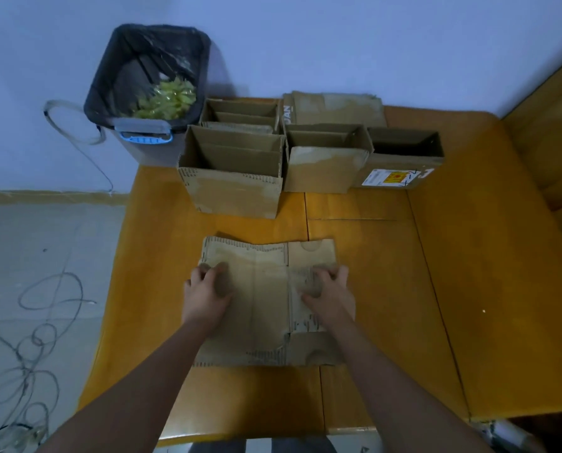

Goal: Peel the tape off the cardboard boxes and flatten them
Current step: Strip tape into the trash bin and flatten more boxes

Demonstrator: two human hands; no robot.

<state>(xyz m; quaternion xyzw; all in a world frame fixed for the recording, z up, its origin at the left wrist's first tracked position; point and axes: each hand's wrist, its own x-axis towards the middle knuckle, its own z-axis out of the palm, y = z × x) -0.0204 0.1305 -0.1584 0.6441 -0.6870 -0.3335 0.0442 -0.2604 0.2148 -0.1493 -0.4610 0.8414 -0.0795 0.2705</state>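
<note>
A flattened cardboard box point(266, 305) lies on the yellow table point(387, 289) right in front of me. My left hand point(208, 292) rests on its left part with the fingers curled down onto the board. My right hand point(330, 294) presses on its right part, fingers bent against the cardboard. Neither hand lifts the box. Behind it stand several open cardboard boxes: a large one point(234, 188) at the front left, a middle one point(322, 165), one with a shipping label point(400, 158) at the right, and another point(240, 116) at the back.
A grey bin point(149, 93) lined with a black bag, holding crumpled yellowish tape, stands off the table's back left corner. A flat cardboard sheet point(335, 107) lies at the back. Loose cables point(34, 338) lie on the floor to the left. A yellow panel point(547, 132) rises at the right.
</note>
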